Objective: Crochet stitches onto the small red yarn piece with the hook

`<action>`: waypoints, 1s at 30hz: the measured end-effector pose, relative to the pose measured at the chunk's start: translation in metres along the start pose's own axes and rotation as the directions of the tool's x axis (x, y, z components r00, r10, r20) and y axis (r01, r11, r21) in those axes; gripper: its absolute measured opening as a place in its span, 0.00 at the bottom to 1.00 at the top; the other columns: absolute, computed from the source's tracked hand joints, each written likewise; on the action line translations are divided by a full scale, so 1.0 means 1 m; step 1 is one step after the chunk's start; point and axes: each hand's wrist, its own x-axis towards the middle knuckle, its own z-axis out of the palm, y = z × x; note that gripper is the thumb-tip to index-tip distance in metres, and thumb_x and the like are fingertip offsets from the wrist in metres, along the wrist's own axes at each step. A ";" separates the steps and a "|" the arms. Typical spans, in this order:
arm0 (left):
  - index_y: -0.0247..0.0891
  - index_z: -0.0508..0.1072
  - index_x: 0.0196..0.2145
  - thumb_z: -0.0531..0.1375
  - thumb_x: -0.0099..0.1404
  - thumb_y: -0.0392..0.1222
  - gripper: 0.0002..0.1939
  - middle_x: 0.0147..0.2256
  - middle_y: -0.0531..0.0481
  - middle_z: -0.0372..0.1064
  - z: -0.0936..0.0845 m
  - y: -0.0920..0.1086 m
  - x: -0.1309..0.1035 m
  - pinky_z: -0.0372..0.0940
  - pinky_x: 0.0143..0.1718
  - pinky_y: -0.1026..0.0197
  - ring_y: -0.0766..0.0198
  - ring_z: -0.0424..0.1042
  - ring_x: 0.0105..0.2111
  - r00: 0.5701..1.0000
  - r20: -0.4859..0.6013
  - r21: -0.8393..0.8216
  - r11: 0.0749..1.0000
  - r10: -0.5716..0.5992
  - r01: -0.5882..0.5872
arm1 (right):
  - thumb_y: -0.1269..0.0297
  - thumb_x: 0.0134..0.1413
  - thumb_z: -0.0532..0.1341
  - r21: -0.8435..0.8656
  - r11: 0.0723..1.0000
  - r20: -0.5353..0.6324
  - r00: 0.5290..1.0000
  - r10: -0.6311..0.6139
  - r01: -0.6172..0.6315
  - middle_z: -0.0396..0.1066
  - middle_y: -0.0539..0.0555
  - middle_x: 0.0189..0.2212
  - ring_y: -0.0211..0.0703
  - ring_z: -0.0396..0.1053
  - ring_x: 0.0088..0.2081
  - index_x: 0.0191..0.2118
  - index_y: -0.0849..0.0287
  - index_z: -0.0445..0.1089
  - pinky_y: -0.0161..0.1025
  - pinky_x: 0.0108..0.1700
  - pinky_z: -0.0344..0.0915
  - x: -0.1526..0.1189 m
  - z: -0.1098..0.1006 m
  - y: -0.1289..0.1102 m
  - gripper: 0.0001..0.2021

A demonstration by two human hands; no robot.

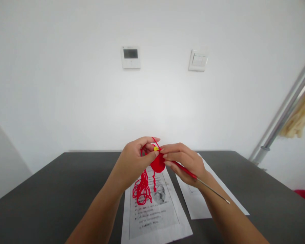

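Note:
Between my two hands hangs a small red crocheted piece (158, 164) with a yellow marker (156, 148) at its top edge. My left hand (139, 156) pinches the piece near the marker, and red yarn runs over its raised index finger. My right hand (184, 161) is closed on a crochet hook (213, 191) with a red handle; its bare metal end points down to the right, and the end at the piece is hidden by my fingers. A loose tangle of red yarn (142, 189) dangles below my left hand, beside a short curled tail.
Two printed sheets, one under the yarn (155, 227) and one to the right (200, 211), lie on the dark table (53, 196). A thermostat (130, 57) and a switch (198, 61) are on the wall. A metal pole (284, 115) stands at right.

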 end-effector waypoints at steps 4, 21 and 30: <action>0.33 0.79 0.42 0.70 0.48 0.38 0.21 0.27 0.53 0.74 -0.005 -0.003 0.007 0.66 0.34 0.62 0.66 0.72 0.28 0.991 0.089 -0.236 0.965 -0.095 0.114 | 0.70 0.66 0.60 -0.054 0.995 -0.063 0.995 -0.082 0.078 0.76 0.60 0.46 0.43 0.78 0.46 0.51 0.56 0.71 0.39 0.44 0.78 -0.006 0.004 0.010 0.10; 0.32 0.77 0.52 0.64 0.60 0.40 0.22 0.33 0.49 0.75 0.011 -0.028 0.023 0.69 0.42 0.57 0.61 0.74 0.34 0.989 -0.122 0.031 0.996 0.082 -0.078 | 0.74 0.62 0.62 -0.263 0.960 -0.238 0.971 0.030 -0.095 0.76 0.59 0.42 0.49 0.75 0.44 0.48 0.54 0.72 0.48 0.45 0.76 -0.007 0.026 0.012 0.11; 0.37 0.80 0.44 0.59 0.64 0.36 0.13 0.37 0.47 0.76 -0.009 -0.025 0.027 0.67 0.48 0.55 0.60 0.73 0.38 0.948 -0.004 0.324 0.897 0.318 -0.300 | 0.71 0.62 0.63 0.078 0.913 -0.137 0.903 0.408 -0.401 0.81 0.56 0.35 0.44 0.79 0.37 0.41 0.57 0.78 0.41 0.40 0.75 0.002 0.003 -0.010 0.06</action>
